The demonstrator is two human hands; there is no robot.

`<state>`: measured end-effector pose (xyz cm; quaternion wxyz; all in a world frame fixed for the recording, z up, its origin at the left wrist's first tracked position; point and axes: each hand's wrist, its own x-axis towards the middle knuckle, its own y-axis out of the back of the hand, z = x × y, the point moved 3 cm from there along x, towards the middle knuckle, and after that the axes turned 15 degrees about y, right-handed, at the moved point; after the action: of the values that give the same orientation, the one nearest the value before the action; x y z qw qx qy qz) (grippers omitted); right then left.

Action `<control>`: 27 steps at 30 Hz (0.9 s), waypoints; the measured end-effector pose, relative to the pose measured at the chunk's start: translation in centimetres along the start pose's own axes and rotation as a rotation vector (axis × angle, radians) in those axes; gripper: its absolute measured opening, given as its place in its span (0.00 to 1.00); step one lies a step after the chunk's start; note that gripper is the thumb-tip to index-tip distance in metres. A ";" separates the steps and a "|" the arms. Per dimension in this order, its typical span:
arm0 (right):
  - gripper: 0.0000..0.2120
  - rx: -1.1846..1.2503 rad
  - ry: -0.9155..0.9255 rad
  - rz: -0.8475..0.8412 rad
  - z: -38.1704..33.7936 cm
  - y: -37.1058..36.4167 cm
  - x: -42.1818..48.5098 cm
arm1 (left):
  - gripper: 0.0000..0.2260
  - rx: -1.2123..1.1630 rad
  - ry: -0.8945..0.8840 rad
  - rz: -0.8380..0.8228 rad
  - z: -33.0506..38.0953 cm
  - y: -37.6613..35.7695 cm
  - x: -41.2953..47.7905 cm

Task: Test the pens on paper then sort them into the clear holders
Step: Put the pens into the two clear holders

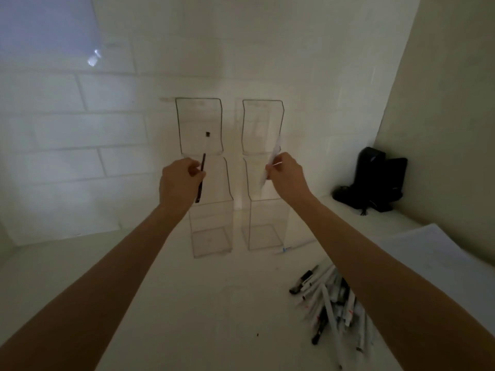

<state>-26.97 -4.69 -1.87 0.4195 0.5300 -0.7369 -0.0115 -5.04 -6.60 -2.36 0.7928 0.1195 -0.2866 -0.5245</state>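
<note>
Pinching a dark pen [200, 187] between thumb and curled fingers, the left hand [179, 181] holds it nearly upright before the left clear holder [211, 231]. The right hand [287, 175] grips a white pen [273, 156] likewise before the right clear holder [265, 228]. Both holders stand side by side on the white table [187, 303]; a pile of pens [332, 303] lies beside the paper [428, 253].

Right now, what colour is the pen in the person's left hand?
The pen looks dark, nearly black, in the left hand; head view, dim light.
</note>
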 end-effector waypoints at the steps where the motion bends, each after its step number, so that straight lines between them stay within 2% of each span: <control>1: 0.12 -0.061 -0.017 -0.060 0.3 -0.3 -0.2 | 0.17 0.023 0.007 -0.011 -0.1 -0.2 -0.4; 4: 0.19 -0.041 -0.057 -0.102 0.5 0.4 -1.6 | 0.24 -0.006 -0.025 0.036 0.2 -0.2 -2.4; 7: 0.13 -0.005 -0.027 -0.015 1.2 3.4 -3.8 | 0.17 -0.105 -0.215 0.067 1.1 -0.6 -6.1; 10: 0.04 -0.025 -0.071 0.023 3.5 7.1 -6.7 | 0.05 -0.064 -0.294 -0.201 1.4 -3.7 -10.0; 13: 0.04 -0.194 -0.258 -0.163 5.9 10.3 -10.3 | 0.01 0.055 -0.202 -0.540 0.7 -8.6 -13.1; 15: 0.07 -0.306 -0.394 -0.342 7.4 11.5 -12.9 | 0.03 0.161 -0.152 -0.652 0.2 -11.5 -14.5; 17: 0.13 -0.469 -0.450 -0.456 8.7 11.8 -14.9 | 0.06 0.232 -0.109 -0.704 0.2 -13.8 -15.4; 19: 0.19 -0.535 -0.450 -0.429 9.7 11.4 -16.2 | 0.08 0.284 -0.054 -0.722 0.3 -15.6 -16.0; 22: 0.19 -0.524 -0.437 -0.338 9.9 10.2 -16.8 | 0.10 0.327 0.028 -0.742 0.5 -17.3 -16.4; 27: 0.18 -0.445 -0.493 -0.355 9.9 9.1 -16.6 | 0.08 0.504 -0.040 -0.820 1.9 -17.8 -16.2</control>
<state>-38.79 8.18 -14.08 0.3261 0.5267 -0.6917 -0.3713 -24.30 0.70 -14.91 0.4614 0.4009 -0.3491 -0.7103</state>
